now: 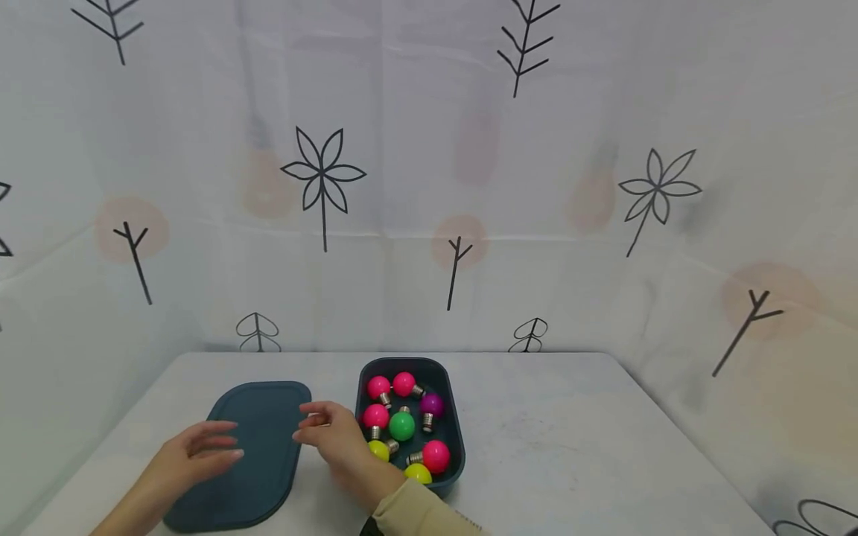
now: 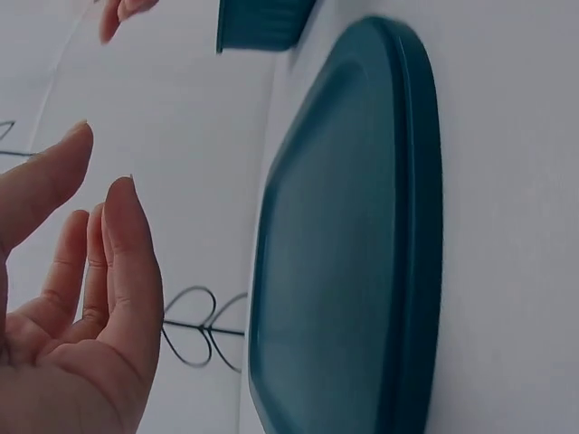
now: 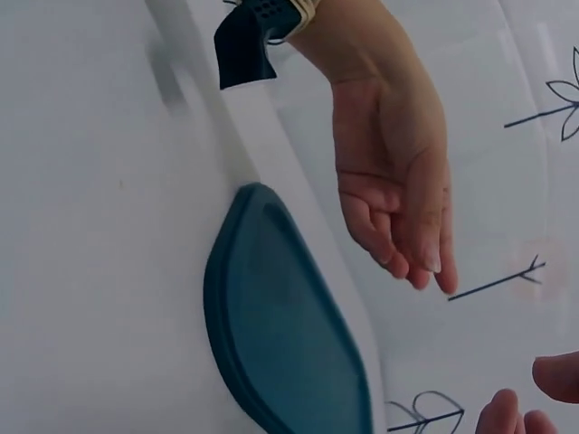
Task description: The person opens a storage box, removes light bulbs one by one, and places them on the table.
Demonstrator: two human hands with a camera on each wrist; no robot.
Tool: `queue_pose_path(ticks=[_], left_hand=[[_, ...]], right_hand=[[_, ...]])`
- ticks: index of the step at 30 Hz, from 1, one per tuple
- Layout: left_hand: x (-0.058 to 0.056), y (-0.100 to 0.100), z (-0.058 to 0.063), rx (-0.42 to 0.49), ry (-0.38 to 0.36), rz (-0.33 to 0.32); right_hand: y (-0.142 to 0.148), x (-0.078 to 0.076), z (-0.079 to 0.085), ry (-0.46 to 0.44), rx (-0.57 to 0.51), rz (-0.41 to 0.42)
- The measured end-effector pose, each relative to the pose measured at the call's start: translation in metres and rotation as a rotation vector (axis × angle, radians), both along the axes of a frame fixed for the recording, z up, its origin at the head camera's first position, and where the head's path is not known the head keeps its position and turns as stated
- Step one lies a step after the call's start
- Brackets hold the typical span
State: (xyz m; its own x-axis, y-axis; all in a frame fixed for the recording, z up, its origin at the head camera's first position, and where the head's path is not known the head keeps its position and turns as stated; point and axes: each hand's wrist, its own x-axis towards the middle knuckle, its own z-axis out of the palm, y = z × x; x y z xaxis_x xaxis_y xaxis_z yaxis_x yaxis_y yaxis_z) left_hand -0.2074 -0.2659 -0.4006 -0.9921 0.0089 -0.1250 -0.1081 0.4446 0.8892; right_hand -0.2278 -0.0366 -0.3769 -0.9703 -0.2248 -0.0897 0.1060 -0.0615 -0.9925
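A dark teal lid lies flat on the table's left side. My left hand hovers over it, fingers loosely bent and parted from the thumb, holding nothing. From the right, my right hand reaches in by the lid's right edge with relaxed fingers and nothing in them. In the left wrist view, the left hand is clear of the lid. Behind the right forearm stands a teal container of pink, yellow, green and purple bulbs. A green bulb lies near its middle.
The white table extends to the right of the container. A pale cloth printed with plants hangs behind it. A purple bulb and a pink bulb sit along the container's right side.
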Motion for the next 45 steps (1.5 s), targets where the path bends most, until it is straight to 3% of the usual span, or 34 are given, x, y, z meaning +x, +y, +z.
queue_pose_path(ticks=[13, 18, 26, 31, 45], left_hand=[[0.001, 0.051, 0.009, 0.115, 0.053, -0.071], [-0.003, 0.072, 0.008, 0.132, 0.029, -0.060], [-0.007, 0.095, 0.003, 0.294, -0.023, -0.150], [-0.010, 0.110, -0.002, 0.333, -0.046, -0.171], [-0.017, 0.138, -0.016, 0.425, -0.175, -0.171]], right_hand=[[0.031, -0.011, 0.016, 0.111, 0.083, 0.017], [0.047, -0.018, 0.019, 0.125, 0.107, 0.026], [0.067, -0.029, 0.022, 0.158, 0.146, 0.033], [0.076, -0.036, 0.025, 0.168, 0.172, 0.039], [0.098, -0.059, 0.023, 0.197, 0.228, 0.256]])
